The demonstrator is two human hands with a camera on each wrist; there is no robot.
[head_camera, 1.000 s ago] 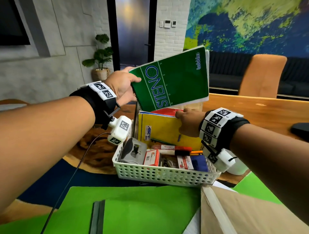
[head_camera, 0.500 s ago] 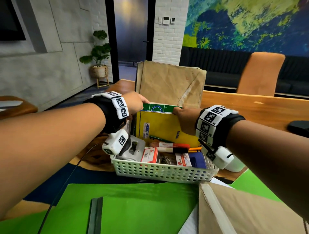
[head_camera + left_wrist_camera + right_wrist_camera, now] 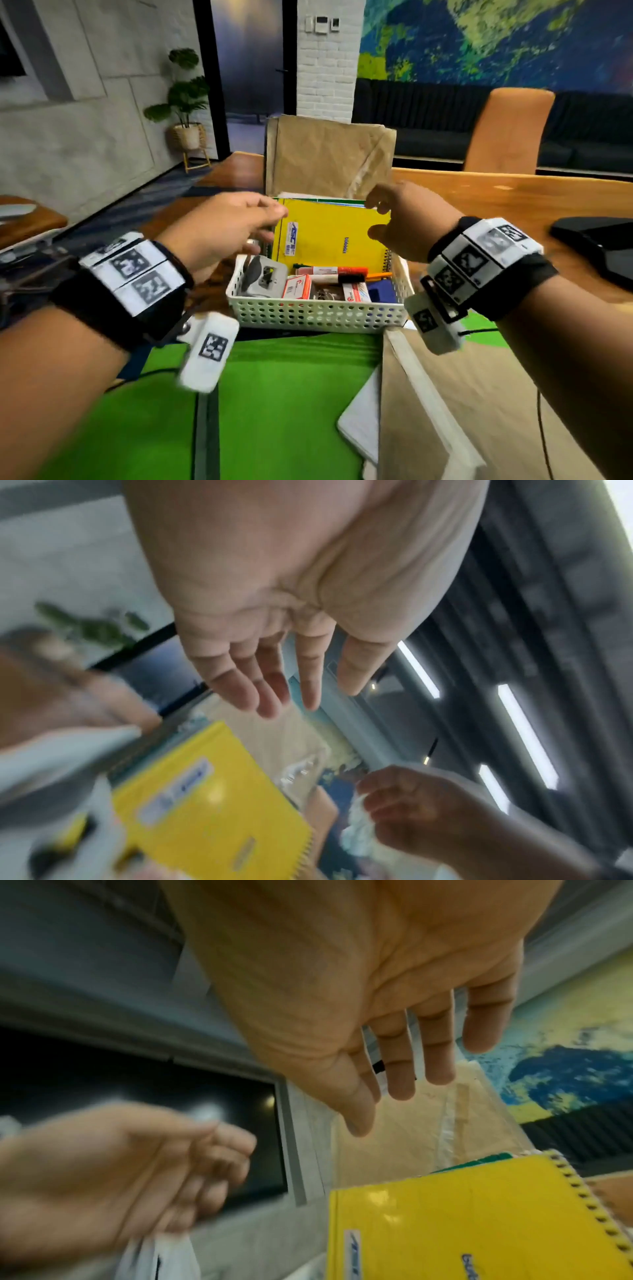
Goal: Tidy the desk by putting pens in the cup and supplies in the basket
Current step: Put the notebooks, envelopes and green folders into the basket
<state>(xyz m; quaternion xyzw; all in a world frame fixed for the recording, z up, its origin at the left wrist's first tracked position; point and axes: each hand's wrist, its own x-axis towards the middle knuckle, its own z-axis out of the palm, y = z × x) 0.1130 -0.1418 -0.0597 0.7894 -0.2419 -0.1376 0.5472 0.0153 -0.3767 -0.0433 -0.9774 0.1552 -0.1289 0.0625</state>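
Perforated plastic basket point(image 3: 318, 313), glossy yellow notebook point(image 3: 334, 236)

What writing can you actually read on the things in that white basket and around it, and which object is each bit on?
"bobbles", the letters uncertain: small blue print on the yellow notebook cover.
Blue and white sticker on the same cover: print too small to read.
Red and white boxes in the white basket: print too small to read.
Markers in the basket: labels blurred.
Square black-and-white code tags on the wrist bands: patterns, no words.
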